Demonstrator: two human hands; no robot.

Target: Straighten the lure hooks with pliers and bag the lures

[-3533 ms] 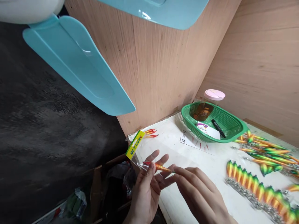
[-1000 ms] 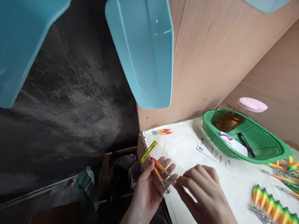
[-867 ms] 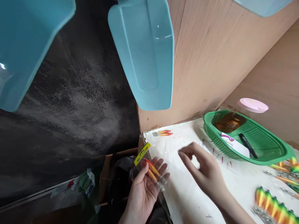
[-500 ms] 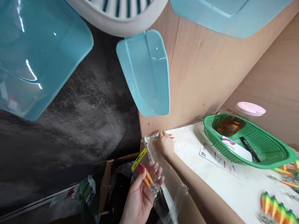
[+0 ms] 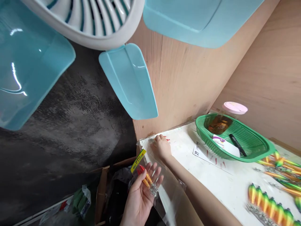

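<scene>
In my left hand point(image 5: 141, 201), thumb against fingers, are slim orange fishing lures point(image 5: 147, 178) with red tips and metal hooks at the lower end. Just behind them is a yellow header card point(image 5: 138, 160) printed "BCT LURE", with clear plastic point(image 5: 170, 201) trailing to the right; whether the hand also grips that plastic is unclear. My right hand point(image 5: 162, 147) reaches to the far left corner of the white tabletop point(image 5: 185, 175). Its fingers are curled down onto small red and greenish pieces point(image 5: 167, 139), and what lies under the fingertips is hidden.
A green basket point(image 5: 258, 141) holds a pink-lidded jar point(image 5: 221, 122) and a black marker point(image 5: 237, 145). Rainbow-coloured lures point(image 5: 270, 205) lie at right, beside a paper point(image 5: 211, 160) with handwriting. Light-blue fan blades point(image 5: 129, 81) hang overhead. Below left stands a cardboard box point(image 5: 101, 194).
The view has shifted to the right, so the basket and fan blades appear farther left. Both hands keep nearly the same pose, the left still holding the lures.
</scene>
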